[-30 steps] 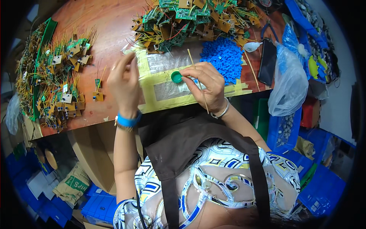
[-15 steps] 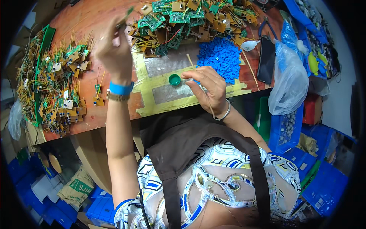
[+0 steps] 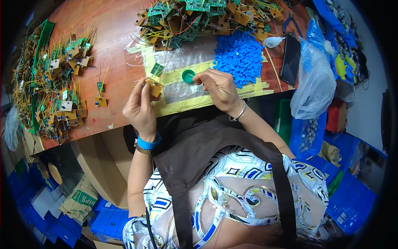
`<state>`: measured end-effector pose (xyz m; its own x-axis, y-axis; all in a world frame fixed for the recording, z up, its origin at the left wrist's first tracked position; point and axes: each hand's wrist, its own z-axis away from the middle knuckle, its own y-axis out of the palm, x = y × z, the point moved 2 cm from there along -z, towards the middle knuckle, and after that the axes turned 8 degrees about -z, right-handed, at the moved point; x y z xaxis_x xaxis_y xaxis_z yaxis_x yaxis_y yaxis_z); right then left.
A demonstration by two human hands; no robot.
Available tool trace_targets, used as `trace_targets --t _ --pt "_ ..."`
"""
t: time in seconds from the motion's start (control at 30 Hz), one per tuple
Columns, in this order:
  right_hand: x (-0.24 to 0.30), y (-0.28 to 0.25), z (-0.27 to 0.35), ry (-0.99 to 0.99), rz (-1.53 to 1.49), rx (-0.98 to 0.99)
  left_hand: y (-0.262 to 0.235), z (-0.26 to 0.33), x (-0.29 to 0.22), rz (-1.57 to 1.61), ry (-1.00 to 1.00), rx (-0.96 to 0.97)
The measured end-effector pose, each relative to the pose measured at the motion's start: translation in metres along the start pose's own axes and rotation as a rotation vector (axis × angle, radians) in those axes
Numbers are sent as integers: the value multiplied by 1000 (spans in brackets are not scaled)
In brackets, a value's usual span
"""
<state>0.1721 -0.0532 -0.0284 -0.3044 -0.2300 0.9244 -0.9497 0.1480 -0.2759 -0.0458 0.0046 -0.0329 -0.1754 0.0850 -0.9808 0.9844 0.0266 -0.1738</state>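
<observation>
My left hand [image 3: 140,112] pinches a small brown circuit board [image 3: 155,88] by its left edge, near the front of the table. Wires join it to a little green circuit board [image 3: 157,69] just beyond it. My right hand [image 3: 219,89] is closed around a thin wooden stick [image 3: 226,91]. One end of the stick points into a small round green cap [image 3: 183,76], and the other sticks out past my knuckles. The cap stands on the taped sheet between my hands. Whether the stick's tip touches liquid in the cap cannot be made out.
A heap of wired circuit boards [image 3: 207,16] lies at the back. Blue plastic pieces [image 3: 239,58] are piled right of the cap, near a black phone [image 3: 290,58], pliers [image 3: 292,24] and a plastic bag [image 3: 311,87]. More wired boards [image 3: 68,106] fill the left side.
My left hand has come down and nearer from the far heap, with the brown board now clearly in its fingers. My right hand has tilted the stick down toward the green cap.
</observation>
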Motion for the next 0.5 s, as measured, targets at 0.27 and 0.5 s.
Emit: trace_targets --t 0.27,0.5 --pt "37 0 -1 21 -376 -21 16 6 -11 95 -212 217" --pt "39 10 -7 13 -372 20 27 12 -21 399 -414 414"
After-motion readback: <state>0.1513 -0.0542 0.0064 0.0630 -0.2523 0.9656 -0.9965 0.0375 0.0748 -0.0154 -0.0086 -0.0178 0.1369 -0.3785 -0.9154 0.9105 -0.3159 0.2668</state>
